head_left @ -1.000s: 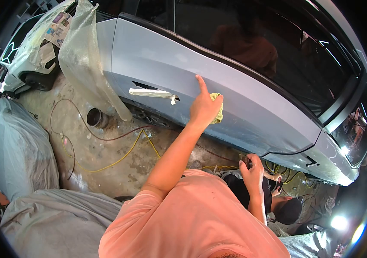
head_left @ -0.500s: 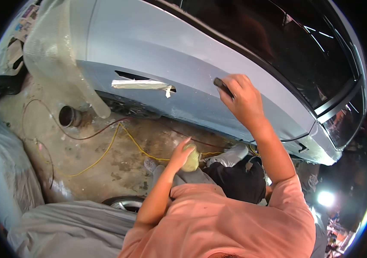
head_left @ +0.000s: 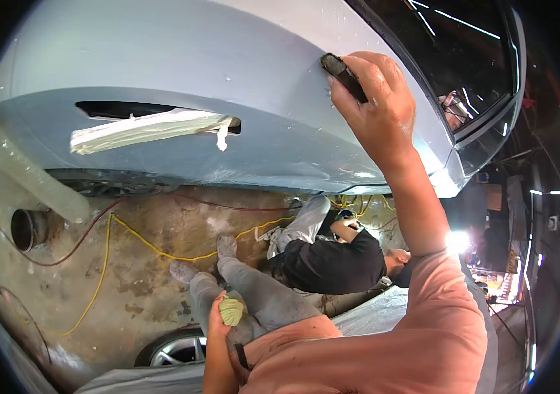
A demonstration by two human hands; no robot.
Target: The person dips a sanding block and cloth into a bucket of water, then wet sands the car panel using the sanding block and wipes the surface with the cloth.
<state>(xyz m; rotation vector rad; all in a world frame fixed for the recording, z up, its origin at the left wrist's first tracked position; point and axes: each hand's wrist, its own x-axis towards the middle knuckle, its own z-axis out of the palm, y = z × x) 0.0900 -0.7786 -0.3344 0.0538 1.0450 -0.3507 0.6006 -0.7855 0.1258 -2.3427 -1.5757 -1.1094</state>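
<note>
My right hand (head_left: 381,98) grips a small dark block (head_left: 344,75) between thumb and fingers, against or just over the upper part of the grey car door (head_left: 260,72). The hand looks wet, and droplets dot the panel. Low by my thigh, my left hand (head_left: 217,318) is closed around a crumpled yellow-green cloth (head_left: 231,310). Left of the block, white masking tape (head_left: 152,129) stretches across the dark door handle opening (head_left: 122,109). The block's far side is hidden by my fingers.
A co-worker in a black shirt (head_left: 332,262) is low beside the car. Yellow (head_left: 152,247) and red (head_left: 83,246) hoses cross the floor. A round dark container (head_left: 29,229) stands at the left; a wheel (head_left: 178,349) lies near my legs. A bright lamp (head_left: 458,241) shines at the right.
My right hand came up from low right to the door with the block. My left hand dropped from the door to my thigh, still holding the cloth. The view has shifted closer to the panel.
</note>
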